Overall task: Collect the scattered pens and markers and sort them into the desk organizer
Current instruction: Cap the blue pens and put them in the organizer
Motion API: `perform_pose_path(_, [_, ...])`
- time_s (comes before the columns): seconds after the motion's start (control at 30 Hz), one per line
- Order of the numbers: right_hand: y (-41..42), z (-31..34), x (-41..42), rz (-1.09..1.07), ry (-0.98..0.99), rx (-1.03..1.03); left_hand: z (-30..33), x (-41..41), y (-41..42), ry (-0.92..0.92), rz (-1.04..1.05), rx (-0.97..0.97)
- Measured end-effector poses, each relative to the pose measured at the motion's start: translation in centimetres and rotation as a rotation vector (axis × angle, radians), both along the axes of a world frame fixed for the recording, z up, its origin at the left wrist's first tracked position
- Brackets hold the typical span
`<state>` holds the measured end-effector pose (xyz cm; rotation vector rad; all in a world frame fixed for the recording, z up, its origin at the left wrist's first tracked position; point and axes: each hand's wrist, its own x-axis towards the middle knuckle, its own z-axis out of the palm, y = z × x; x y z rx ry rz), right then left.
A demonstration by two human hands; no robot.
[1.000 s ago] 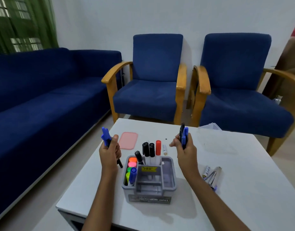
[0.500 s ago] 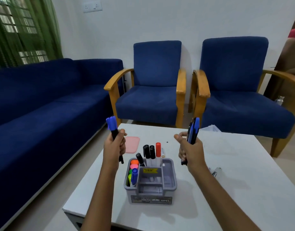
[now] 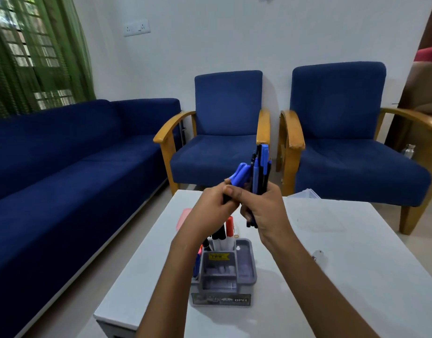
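At frame centre, the right hand (image 3: 261, 206) grips a bundle of blue and black pens (image 3: 259, 172) upright, caps up; the left hand (image 3: 211, 207) pinches a blue-capped marker (image 3: 239, 175), cap tilted upper right.

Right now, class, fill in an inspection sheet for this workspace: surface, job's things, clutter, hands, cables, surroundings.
Surface: white square table, mostly bare.
Job's things: grey plastic desk organizer near the front edge, with a red-capped marker and black-capped ones standing in it; bundle of blue and black pens; blue-capped pen.
Clutter: pink flat lid; clear plastic box; small clear items by the right forearm, too blurred to tell.
Hands: left hand holds the blue-capped pen; right hand holds the bundle; the hands meet above the organizer.
Cables: nothing seen.
Surroundings: blue sofa, two blue wooden-armed armchairs, green curtain.
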<state>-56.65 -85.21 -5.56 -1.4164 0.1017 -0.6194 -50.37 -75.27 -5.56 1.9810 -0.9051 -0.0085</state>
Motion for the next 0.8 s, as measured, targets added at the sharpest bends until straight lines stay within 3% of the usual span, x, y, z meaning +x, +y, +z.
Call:
perform_pose_path(0.23, [-0.3,0.2,-0.1,-0.067,-0.055,-0.020,0.1,-1.2,-1.2,-0.027,0.057,-0.077])
perform_pose_path(0.4, [-2.0,0.6,-0.1,-0.169,-0.127,0.260,-1.1,-1.8,-1.2,-0.027,-0.048,-0.076])
perform_pose_path(0.47, [-3.2,0.9,-0.1,-0.203,-0.159,0.392,-2.0,-2.5,-1.5,0.138,-0.049,-0.269])
perform_pose_path(0.53, [-3.6,0.8,0.0,-0.214,-0.187,0.476,-2.5,-3.7,-2.7,0.373,0.076,-0.589])
perform_pose_path(0.67, [-2.3,0.0,-0.1,-0.226,-0.216,0.470,-1.9,-5.9,-5.2,0.851,0.240,-1.108])
perform_pose_path(0.73, [-1.4,-0.1,-0.4,-0.182,-0.254,0.485,-1.6,-5.6,-5.6,1.000,0.221,-1.241])
perform_pose_path(0.8, [-0.6,-0.4,-0.6,-0.093,-0.258,0.582,-1.4,-5.6,-5.8,1.038,0.178,-1.250])
